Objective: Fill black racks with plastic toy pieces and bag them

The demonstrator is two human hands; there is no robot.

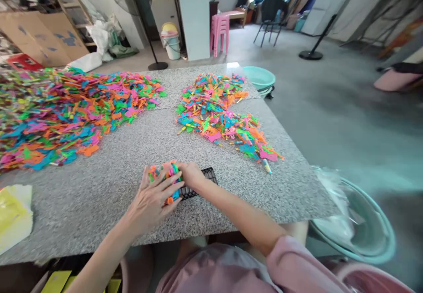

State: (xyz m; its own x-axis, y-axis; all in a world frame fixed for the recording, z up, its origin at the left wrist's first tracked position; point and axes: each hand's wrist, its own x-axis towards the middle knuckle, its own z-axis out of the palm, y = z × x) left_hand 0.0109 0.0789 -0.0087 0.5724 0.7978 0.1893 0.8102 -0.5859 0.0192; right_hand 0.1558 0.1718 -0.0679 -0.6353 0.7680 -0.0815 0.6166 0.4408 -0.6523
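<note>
A black gridded plastic tray [210,175] lies on the speckled stone table near its front edge. On its left part stands a tight bunch of small bright plastic toy pieces [176,192], in orange, blue, pink and green. My left hand [155,194] curves over this bunch, with its fingers bent across the top and side. From the right, my right hand [192,175] reaches over the tray. Its fingers are closed against the bunch's far right edge, and their tips are hidden, so what they pinch does not show.
A wide heap of similar toy pieces [89,108] covers the table's left, and a smaller pile [218,108] lies at centre right. A yellow-and-white packet [16,216] lies at left. Teal basins [385,227] stand beyond the right edge. Pink stools [220,31] stand behind.
</note>
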